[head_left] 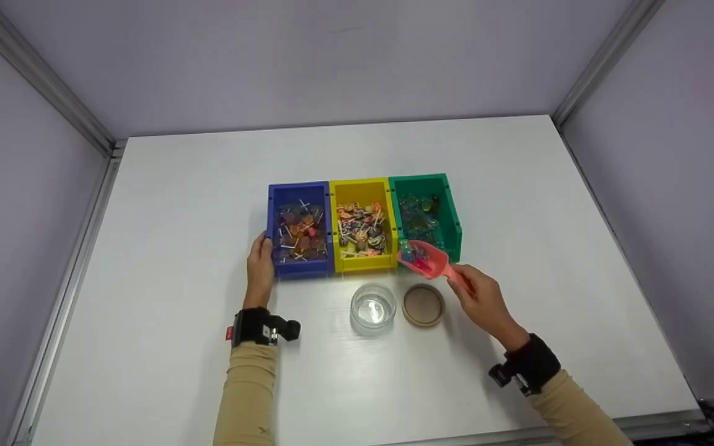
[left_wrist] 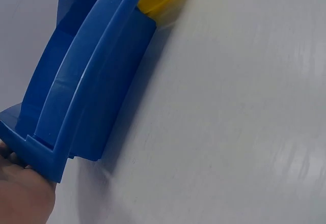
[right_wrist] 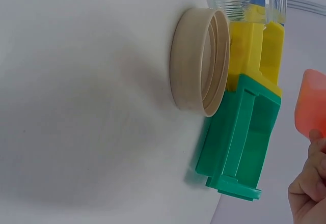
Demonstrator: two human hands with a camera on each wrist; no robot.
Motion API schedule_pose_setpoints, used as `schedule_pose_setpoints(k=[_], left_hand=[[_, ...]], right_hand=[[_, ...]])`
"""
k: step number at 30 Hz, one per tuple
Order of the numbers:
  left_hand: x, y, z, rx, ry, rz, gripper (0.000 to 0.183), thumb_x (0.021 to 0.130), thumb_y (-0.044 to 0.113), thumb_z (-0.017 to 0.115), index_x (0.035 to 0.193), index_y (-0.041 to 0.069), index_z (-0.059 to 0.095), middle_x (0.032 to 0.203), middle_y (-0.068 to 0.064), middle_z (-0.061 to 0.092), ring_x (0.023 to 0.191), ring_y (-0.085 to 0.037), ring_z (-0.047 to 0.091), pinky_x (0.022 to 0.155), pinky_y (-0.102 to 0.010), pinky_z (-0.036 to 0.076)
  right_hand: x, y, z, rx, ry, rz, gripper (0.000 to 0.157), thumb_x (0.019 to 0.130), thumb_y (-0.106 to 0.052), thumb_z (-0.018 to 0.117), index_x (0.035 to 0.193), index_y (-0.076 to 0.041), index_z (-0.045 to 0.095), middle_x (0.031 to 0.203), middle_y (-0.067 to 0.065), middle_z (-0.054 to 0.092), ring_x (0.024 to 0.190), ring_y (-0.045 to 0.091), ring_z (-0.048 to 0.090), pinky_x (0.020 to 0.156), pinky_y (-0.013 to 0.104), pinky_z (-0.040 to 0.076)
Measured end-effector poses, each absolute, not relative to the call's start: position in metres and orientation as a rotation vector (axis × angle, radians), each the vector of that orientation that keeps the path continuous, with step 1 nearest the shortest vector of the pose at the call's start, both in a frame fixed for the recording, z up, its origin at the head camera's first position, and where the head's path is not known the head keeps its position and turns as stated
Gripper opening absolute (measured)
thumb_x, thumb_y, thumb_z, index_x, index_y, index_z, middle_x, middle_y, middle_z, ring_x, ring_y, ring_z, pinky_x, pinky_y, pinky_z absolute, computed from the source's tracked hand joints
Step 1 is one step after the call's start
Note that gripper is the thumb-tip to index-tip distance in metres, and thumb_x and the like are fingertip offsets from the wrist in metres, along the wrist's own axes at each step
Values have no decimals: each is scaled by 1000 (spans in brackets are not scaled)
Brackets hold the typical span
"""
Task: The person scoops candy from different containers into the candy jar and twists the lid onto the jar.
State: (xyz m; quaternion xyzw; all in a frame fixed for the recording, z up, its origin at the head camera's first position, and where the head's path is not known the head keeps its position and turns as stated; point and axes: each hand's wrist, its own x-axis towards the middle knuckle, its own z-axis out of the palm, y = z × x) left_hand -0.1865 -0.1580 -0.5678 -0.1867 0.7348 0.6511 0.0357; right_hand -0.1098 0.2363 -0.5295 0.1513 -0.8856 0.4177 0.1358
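My right hand [head_left: 484,300] grips the handle of a pink scoop [head_left: 440,263] that carries small shiny candies, blue and pink. The scoop overlaps the front edge of the green bin [head_left: 456,238] in the head view. In the right wrist view, the scoop [right_wrist: 311,102] shows raised beyond the bins. My left hand [head_left: 260,272] holds the blue bin [head_left: 301,269] at its front left corner. Its fingers bend in under the rim in the left wrist view. A clear jar [head_left: 373,308] stands open in front of the yellow bin [head_left: 366,265], beside a round beige lid [head_left: 423,305].
Three bins stand joined side by side. Lollipops lie in the blue and yellow ones, and shiny clear-wrapped candies [head_left: 419,217] in the green one. They sit on a white table [head_left: 177,204] with pale panels [head_left: 332,68] behind and at both sides.
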Motion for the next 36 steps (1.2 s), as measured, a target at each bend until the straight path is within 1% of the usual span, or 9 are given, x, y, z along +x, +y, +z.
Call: schedule_pose_setpoints(k=[5,10,14,18,24,29,33,35,36], left_hand=[[-186,-160,-568,-544,2243,2001,53,107,28,30,152,1,24,160,-17,24,152,-31,18,127,-42,16],[-186,-164,-568,-539,2207,1996,54,106,31,31,152,3,24,161,-15,23,152,-30,17,128,-40,16],[-186,-165,-568,-536,2189,2029,53,106,29,32,151,2,26,161,-17,23,152,-31,17,128,-41,15],[-186,-165,-569,-519,2203,2038,53,106,27,33,151,0,26,160,-19,24,152,-32,18,128,-42,15],[-187,-165,-570,-521,2217,2027,53,106,28,33,151,0,26,159,-19,25,151,-32,19,127,-42,16],[-188,-165,-572,-522,2228,2028,52,106,28,32,151,1,27,159,-19,26,151,-32,20,127,-42,16],[-188,-164,-571,-530,2237,2036,52,106,27,33,150,0,28,158,-19,28,151,-32,21,127,-42,17],[-188,-163,-571,-535,2243,2036,51,106,27,33,150,0,29,158,-20,28,151,-32,21,127,-42,18],[-188,-163,-570,-536,2246,2032,51,106,27,33,150,0,29,158,-20,29,151,-32,21,127,-42,18]], right_hand=[[-106,236,-528,484,-2590,1268,21,86,2,65,107,6,65,83,13,65,69,-1,40,56,14,37],[-104,241,-527,524,-2610,1304,19,85,4,66,105,5,66,75,7,59,68,-1,39,54,14,34],[-104,246,-529,592,-2626,1327,19,85,3,67,103,2,68,73,2,58,67,-2,39,54,13,35],[-105,248,-529,693,-2626,1363,19,84,3,68,103,-1,68,75,3,61,67,-2,41,56,12,37],[-108,248,-528,836,-2642,1396,21,81,8,68,100,-1,68,78,11,65,68,0,43,56,14,41],[-109,249,-526,889,-2713,1344,19,82,3,68,101,0,69,86,13,71,71,1,46,59,15,43],[-109,248,-524,929,-2726,1289,18,83,0,69,100,0,69,85,13,71,70,1,45,58,17,43],[-110,248,-524,938,-2728,1277,17,83,-3,70,100,-2,70,84,10,71,70,-1,45,58,20,45],[-111,247,-523,943,-2729,1262,16,84,-5,70,100,-2,70,83,9,70,70,-2,44,57,19,44]])
